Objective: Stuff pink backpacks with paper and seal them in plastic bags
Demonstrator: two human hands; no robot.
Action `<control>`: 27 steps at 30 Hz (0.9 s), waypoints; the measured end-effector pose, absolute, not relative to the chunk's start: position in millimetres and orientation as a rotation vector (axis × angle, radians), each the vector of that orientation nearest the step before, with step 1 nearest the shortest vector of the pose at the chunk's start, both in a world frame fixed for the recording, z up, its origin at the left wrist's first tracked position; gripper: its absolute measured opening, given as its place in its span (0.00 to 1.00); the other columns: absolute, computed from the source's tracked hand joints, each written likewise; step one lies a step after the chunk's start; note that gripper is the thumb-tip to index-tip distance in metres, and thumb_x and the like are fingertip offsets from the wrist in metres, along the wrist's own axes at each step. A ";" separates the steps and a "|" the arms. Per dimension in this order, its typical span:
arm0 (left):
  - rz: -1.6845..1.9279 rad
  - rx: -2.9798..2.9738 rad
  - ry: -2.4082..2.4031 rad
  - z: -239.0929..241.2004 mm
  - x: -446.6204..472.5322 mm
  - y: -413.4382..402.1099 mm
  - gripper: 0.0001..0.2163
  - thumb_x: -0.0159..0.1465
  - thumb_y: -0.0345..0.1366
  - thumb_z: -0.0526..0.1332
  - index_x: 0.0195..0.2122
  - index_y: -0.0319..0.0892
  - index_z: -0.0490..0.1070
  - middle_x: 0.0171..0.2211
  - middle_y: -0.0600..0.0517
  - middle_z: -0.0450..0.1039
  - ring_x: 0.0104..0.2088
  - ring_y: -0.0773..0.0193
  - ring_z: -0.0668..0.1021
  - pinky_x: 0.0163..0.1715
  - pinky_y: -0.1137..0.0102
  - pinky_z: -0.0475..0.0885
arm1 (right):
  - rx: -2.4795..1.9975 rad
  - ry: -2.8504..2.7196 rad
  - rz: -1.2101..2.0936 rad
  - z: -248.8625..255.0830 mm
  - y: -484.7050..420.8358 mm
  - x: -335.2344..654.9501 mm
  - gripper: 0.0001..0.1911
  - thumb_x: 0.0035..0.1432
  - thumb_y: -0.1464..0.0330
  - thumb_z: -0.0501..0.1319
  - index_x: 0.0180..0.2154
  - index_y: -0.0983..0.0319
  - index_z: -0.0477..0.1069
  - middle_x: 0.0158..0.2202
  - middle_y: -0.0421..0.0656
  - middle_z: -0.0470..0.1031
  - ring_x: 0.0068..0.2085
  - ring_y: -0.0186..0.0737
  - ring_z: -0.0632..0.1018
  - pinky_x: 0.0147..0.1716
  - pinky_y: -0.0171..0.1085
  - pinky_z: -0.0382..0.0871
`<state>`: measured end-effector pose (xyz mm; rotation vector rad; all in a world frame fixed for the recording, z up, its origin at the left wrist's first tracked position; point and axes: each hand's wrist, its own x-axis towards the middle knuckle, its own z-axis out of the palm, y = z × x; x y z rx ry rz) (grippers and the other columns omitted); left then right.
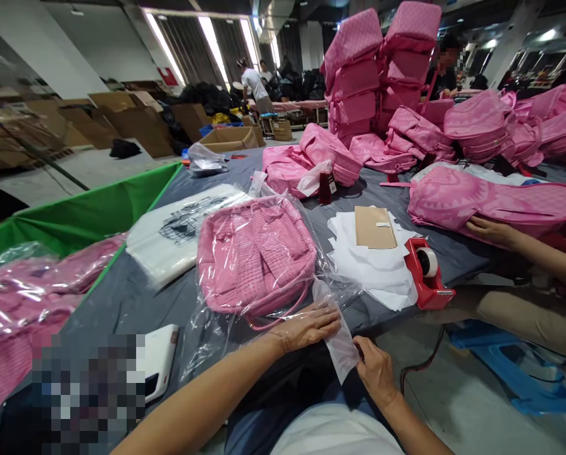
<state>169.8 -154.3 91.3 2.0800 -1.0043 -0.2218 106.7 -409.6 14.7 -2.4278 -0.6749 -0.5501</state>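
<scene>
A pink backpack (258,253) lies in a clear plastic bag on the dark table cover in front of me. Beside its lower right corner is a narrow strip of translucent white plastic (340,355). My left hand (306,325) lies palm down across this strip, its fingers bent together over it; the fingertips are partly hidden. At the strip's lower right edge, my right hand (376,371) pinches it between thumb and fingers. Loose clear film spreads around the backpack and under my left forearm.
White sheets (365,268) with a brown card (375,227) lie right of the backpack, beside a red tape dispenser (427,272). Printed plastic bags (183,230) are at left, near a green-sided bin (135,199). A co-worker's hand (494,232) touches another pink backpack (482,196).
</scene>
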 end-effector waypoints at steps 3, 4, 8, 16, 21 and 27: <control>-0.211 2.025 -0.972 91.1 169.8 -158.6 0.15 0.70 0.34 0.57 0.56 0.49 0.76 0.58 0.42 0.76 0.62 0.51 0.74 0.68 0.50 0.59 | -2.431 -0.795 -0.552 13.3 -418.2 97.4 0.24 0.51 0.82 0.51 0.47 0.61 0.72 0.34 0.44 0.79 0.31 0.41 0.81 0.31 0.35 0.73; -0.218 2.020 -0.966 91.6 169.7 -160.3 0.15 0.70 0.34 0.58 0.55 0.49 0.76 0.58 0.42 0.76 0.63 0.51 0.74 0.68 0.50 0.59 | -2.432 -0.840 -0.534 14.4 -423.4 95.9 0.23 0.53 0.81 0.52 0.48 0.61 0.72 0.34 0.44 0.78 0.30 0.41 0.81 0.31 0.35 0.73; -0.241 2.026 -0.961 97.9 167.5 -162.5 0.13 0.70 0.34 0.59 0.52 0.51 0.78 0.58 0.44 0.77 0.64 0.51 0.72 0.68 0.48 0.59 | -2.421 -1.087 -0.315 39.2 -452.3 116.9 0.25 0.58 0.80 0.54 0.54 0.57 0.71 0.41 0.44 0.79 0.37 0.40 0.82 0.34 0.34 0.75; -0.064 2.131 -1.003 136.3 160.1 -157.9 0.18 0.73 0.32 0.53 0.59 0.55 0.74 0.57 0.44 0.77 0.59 0.50 0.77 0.63 0.53 0.67 | -2.295 -1.069 -0.703 118.2 -404.3 222.2 0.24 0.62 0.72 0.59 0.60 0.55 0.72 0.58 0.52 0.73 0.59 0.54 0.73 0.57 0.52 0.68; 0.051 2.134 -0.620 161.9 167.8 -160.9 0.22 0.69 0.32 0.55 0.63 0.56 0.71 0.49 0.47 0.81 0.49 0.51 0.81 0.53 0.60 0.73 | -1.952 -0.749 -0.263 148.1 -352.8 280.7 0.18 0.70 0.60 0.52 0.40 0.60 0.78 0.29 0.42 0.75 0.30 0.40 0.76 0.33 0.36 0.70; 0.284 1.706 0.038 156.5 231.7 -170.0 0.05 0.55 0.28 0.71 0.31 0.45 0.81 0.31 0.51 0.79 0.39 0.52 0.80 0.49 0.63 0.74 | -1.823 -0.578 -0.478 175.1 -349.1 286.5 0.22 0.71 0.53 0.47 0.44 0.61 0.73 0.22 0.36 0.66 0.22 0.37 0.70 0.26 0.34 0.64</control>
